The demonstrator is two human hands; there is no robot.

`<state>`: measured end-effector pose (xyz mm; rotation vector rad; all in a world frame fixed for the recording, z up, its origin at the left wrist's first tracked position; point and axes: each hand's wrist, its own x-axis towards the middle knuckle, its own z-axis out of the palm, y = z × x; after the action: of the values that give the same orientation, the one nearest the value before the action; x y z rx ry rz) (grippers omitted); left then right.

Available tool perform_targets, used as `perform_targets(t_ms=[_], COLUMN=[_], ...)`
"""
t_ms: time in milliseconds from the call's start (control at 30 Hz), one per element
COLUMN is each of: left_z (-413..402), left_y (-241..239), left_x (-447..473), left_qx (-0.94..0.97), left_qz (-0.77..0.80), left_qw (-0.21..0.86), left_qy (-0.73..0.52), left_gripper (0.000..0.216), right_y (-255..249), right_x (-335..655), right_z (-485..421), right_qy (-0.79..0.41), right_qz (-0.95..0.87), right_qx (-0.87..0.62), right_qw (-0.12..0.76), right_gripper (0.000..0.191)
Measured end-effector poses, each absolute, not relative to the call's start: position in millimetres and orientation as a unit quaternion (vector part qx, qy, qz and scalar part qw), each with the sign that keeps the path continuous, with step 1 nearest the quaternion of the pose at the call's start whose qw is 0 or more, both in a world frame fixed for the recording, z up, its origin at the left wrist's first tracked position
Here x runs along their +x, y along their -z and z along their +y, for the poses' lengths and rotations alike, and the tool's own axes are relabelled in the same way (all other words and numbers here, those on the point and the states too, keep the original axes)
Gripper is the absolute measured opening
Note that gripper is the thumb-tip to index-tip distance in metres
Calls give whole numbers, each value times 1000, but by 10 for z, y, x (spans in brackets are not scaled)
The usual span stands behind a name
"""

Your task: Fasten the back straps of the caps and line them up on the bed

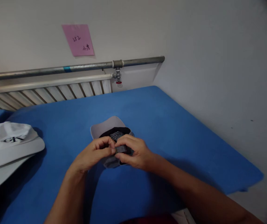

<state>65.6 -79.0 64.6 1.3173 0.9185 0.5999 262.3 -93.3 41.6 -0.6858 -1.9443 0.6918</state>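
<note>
Both my left hand (92, 155) and my right hand (140, 153) pinch a dark strap (122, 149) between nearly closed thumbs and fingertips at the grey cap (108, 125) on a blue surface (170, 133) mid-frame, where a loosened or uneven pinch could let the strap slip.

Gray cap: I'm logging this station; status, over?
Right hand pinching dark strap, left hand at its left end. Gray cap brim away, inside showing. White caps off left, apart from both hands.
</note>
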Motion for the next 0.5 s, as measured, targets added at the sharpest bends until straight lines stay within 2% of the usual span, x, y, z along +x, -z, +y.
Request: perform_targets(t_ms=[233, 500], left_z=[-764, -778], left_y=[-669, -694], left_x=[653, 612], left_qx=[581, 575], left_qz=[415, 390], left_qw=[644, 663], left_qy=[-274, -279], left_gripper=[4, 10], right_y=[-408, -432], right_x=[2627, 2619], right_z=[-941, -948], right_qy=[-297, -342], right_qz=[-785, -760], right_qx=[-290, -306], right_qw=[461, 460], right_gripper=[21, 20])
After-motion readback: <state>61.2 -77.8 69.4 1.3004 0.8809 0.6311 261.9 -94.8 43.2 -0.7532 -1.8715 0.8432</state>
